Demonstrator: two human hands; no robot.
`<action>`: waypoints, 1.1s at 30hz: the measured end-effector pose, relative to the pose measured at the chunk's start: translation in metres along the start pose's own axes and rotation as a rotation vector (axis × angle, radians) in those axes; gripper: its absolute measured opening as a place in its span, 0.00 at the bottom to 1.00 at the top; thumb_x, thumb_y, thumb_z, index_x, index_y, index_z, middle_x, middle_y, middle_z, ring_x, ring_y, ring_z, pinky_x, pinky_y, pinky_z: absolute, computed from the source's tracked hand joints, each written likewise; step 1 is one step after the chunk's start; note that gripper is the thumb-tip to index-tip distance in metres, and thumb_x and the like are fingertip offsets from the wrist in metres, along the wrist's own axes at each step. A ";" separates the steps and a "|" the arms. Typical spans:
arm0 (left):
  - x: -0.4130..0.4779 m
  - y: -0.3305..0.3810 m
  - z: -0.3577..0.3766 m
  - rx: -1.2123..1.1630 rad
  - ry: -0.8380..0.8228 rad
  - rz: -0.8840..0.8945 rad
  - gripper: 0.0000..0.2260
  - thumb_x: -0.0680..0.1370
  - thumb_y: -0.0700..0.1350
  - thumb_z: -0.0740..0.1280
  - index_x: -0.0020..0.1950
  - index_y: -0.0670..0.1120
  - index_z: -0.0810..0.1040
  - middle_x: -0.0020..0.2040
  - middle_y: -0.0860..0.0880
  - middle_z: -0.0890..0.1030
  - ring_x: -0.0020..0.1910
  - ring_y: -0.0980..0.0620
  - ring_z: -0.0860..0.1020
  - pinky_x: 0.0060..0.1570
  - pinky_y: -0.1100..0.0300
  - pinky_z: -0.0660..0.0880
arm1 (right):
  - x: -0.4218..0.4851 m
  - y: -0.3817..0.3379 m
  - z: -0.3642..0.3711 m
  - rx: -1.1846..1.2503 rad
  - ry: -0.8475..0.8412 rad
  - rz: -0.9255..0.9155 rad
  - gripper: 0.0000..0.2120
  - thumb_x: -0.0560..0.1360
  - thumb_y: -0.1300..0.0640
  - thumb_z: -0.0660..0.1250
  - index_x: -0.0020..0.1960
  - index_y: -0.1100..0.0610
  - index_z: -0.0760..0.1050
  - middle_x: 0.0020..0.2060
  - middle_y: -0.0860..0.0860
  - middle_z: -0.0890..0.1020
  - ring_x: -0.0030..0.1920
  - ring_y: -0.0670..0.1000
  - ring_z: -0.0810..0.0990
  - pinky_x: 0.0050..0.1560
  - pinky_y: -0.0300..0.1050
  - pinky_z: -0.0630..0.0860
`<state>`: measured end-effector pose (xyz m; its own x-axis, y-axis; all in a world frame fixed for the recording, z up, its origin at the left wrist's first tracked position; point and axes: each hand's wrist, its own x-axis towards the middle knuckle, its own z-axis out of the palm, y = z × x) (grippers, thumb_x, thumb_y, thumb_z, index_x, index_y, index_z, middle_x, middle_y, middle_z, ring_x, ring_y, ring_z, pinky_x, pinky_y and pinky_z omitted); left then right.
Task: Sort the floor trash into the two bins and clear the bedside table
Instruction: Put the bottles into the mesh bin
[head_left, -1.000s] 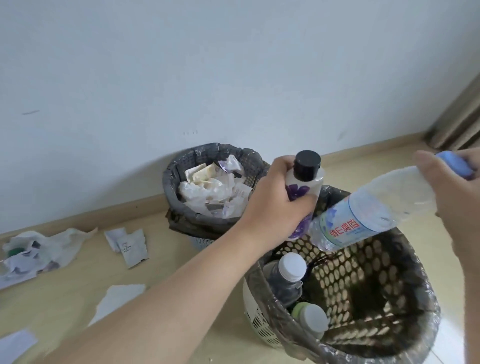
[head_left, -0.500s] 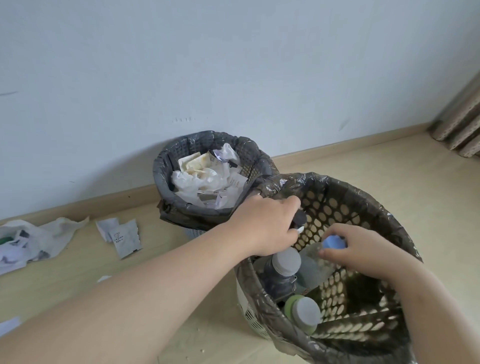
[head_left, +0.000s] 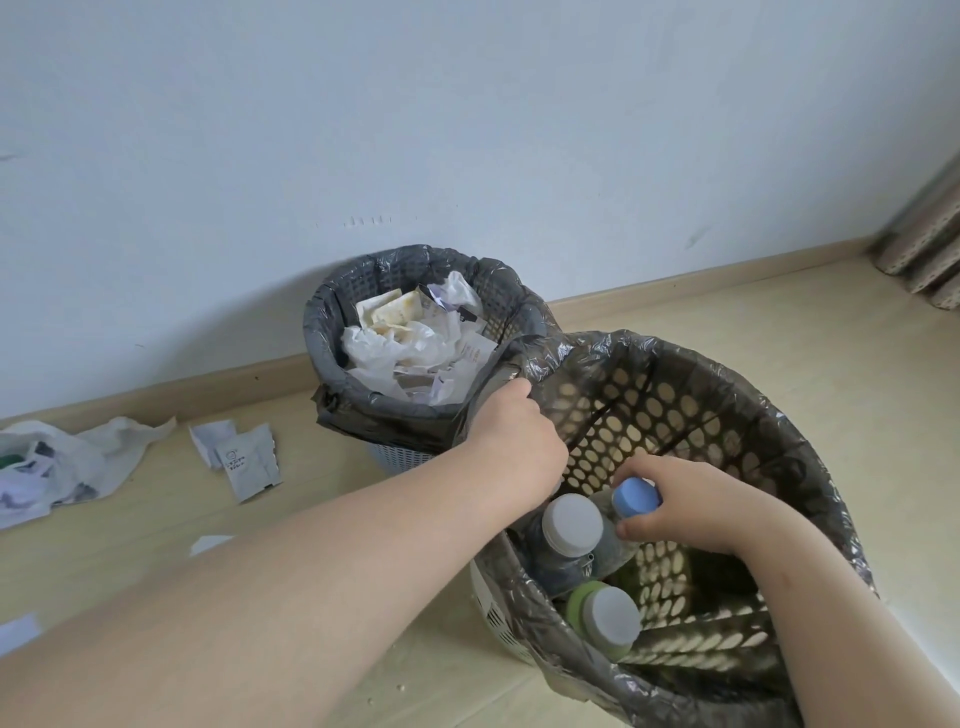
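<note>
Fingers of my right hand (head_left: 711, 509) curl round the neck of the blue-capped bottle (head_left: 635, 497), which stands cap-up and slightly tilted inside the near bin (head_left: 691, 358). My left hand (head_left: 514, 452) is fisted just inside that bin's rim; what it grips, I cannot tell. Loose packets (head_left: 244, 457) lie on the floor well to the left, nearer my left hand, so I judge that hand should fetch them.

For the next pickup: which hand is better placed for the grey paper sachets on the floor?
Left, likely: the left hand is at the black-lined basket, nearer the grey sachets; the right hand grips a blue-capped clear bottle inside it.
</note>
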<state>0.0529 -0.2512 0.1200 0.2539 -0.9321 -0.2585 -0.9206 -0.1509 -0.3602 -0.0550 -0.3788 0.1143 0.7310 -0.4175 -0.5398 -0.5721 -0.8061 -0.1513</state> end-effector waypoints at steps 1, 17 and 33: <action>0.000 -0.001 0.000 0.002 -0.012 -0.008 0.12 0.80 0.43 0.56 0.60 0.50 0.74 0.61 0.51 0.77 0.61 0.50 0.71 0.60 0.57 0.58 | 0.001 -0.001 -0.001 0.007 0.005 0.000 0.21 0.71 0.46 0.70 0.61 0.48 0.69 0.47 0.44 0.74 0.50 0.47 0.75 0.52 0.42 0.73; -0.032 -0.025 0.014 -0.719 0.336 0.015 0.11 0.80 0.45 0.57 0.57 0.49 0.78 0.54 0.52 0.80 0.58 0.50 0.70 0.60 0.54 0.68 | 0.001 -0.029 -0.021 0.018 0.106 -0.048 0.24 0.72 0.47 0.69 0.66 0.47 0.68 0.60 0.47 0.75 0.56 0.49 0.74 0.58 0.44 0.72; -0.203 -0.117 0.107 -1.295 0.556 -0.814 0.06 0.78 0.44 0.64 0.47 0.54 0.78 0.43 0.59 0.80 0.47 0.57 0.78 0.47 0.64 0.71 | -0.020 -0.264 0.001 0.347 0.299 -0.574 0.09 0.76 0.48 0.64 0.54 0.50 0.75 0.44 0.45 0.81 0.47 0.47 0.78 0.47 0.42 0.73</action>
<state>0.1411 -0.0089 0.1193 0.9032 -0.4258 0.0538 -0.2969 -0.5293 0.7948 0.0815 -0.1570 0.1637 0.9929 -0.1057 -0.0550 -0.1168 -0.7736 -0.6227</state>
